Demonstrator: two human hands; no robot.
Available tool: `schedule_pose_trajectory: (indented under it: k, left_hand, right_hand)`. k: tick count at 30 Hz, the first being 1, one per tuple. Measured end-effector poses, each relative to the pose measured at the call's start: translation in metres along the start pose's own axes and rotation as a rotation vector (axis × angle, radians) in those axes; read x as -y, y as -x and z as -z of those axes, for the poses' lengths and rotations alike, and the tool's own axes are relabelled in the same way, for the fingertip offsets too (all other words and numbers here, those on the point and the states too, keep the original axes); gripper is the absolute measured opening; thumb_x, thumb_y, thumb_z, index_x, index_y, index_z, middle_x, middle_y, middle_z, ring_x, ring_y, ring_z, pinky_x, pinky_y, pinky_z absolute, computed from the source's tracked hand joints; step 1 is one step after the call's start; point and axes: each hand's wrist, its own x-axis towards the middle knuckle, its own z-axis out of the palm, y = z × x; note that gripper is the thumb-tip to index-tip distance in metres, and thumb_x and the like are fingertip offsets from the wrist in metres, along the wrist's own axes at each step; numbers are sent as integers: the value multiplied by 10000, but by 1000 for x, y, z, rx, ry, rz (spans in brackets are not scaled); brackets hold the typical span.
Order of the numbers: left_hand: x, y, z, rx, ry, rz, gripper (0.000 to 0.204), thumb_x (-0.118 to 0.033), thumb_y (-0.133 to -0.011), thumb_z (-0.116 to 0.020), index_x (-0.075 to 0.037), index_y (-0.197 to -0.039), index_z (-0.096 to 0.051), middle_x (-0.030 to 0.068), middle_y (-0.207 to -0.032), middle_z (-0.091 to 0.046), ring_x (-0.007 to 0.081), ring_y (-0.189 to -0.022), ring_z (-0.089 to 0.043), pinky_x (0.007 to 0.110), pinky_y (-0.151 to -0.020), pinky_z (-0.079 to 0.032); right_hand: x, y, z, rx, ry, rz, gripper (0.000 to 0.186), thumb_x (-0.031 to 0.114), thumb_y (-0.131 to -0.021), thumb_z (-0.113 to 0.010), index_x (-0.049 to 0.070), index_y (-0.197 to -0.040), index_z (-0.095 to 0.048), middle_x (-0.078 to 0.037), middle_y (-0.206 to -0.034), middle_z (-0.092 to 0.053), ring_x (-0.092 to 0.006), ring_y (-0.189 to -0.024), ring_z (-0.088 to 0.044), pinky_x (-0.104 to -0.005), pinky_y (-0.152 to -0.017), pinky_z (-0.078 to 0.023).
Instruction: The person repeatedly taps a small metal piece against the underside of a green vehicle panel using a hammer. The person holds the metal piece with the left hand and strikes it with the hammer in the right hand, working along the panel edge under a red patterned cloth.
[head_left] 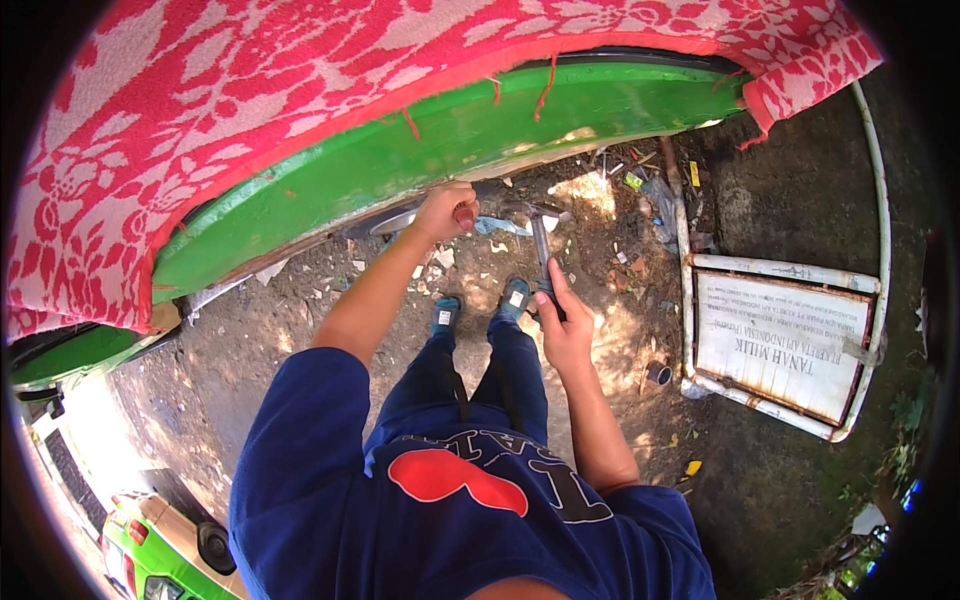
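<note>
Dark-blue shirt nearest. Left hand fisted round reddish-brown handle, near green panel. Right hand grips hammer, forefinger along shaft.

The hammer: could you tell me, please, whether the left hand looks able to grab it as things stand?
Probably not: the left hand is closed around a reddish handle, and the right hand holds the hammer.

Green panel: smooth, glossy paint over apparent metal. Draped over the panel: cloth, matt, napped, frayed at the hem. Below the panel: hammer, bare metal shaft with dull sheen; ground, rough, matt soil. Right of the panel: sign frame, painted tube, apparently metal, rust-stained.
</note>
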Motion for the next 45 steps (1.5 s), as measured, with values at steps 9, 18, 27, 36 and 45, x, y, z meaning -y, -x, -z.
schedule_pose_trajectory:
  k: [9, 18, 27, 36, 45]
  left_hand:
    - [3, -17, 0, -132, 66, 49, 237, 51, -771, -624, 22, -706, -399, 125, -683, -408, 254, -616, -420, 335, -598, -396]
    - [41, 9, 1, -199, 49, 178, 245, -25, -787, -653, 1, -689, -431, 132, -662, -426, 275, -597, -418, 357, -587, -393]
    - [23, 59, -3, -168, 29, 168, 199, 17, -716, -666, 9, -703, -467, 143, -714, -497, 320, -629, -521, 373, -585, -428]
    - [-2, 37, -8, -138, 34, -25, 251, 19, -686, -678, -35, -682, -433, 111, -705, -470, 316, -664, -506, 383, -596, -418]
    - [6, 9, -10, -92, -9, -95, 264, -8, -673, -697, -44, -681, -436, 111, -711, -487, 332, -698, -525, 403, -619, -431]
  right_hand:
    - [-4, -12, -25, 123, 231, 126, 478, 4, -917, -651, 62, -1387, -584, -163, -813, -638, -231, -675, -621, -335, -625, -476]
    - [-1, -15, -48, 103, 253, 79, 481, 13, -908, -667, 102, -1377, -604, -139, -742, -573, -261, -594, -549, -386, -592, -482]
    - [-2, 9, -23, 4, 88, 144, 449, 10, -939, -633, -35, -1379, -556, -171, -1051, -709, -160, -863, -653, -277, -788, -509]
    - [-11, 27, -26, -69, 70, 112, 461, 38, -958, -624, -12, -1408, -538, -64, -861, -644, -92, -722, -543, -243, -667, -461]
    - [-18, 49, -23, -60, 66, 7, 481, 52, -969, -619, 19, -1438, -518, 0, -800, -576, -57, -672, -490, -226, -619, -436]
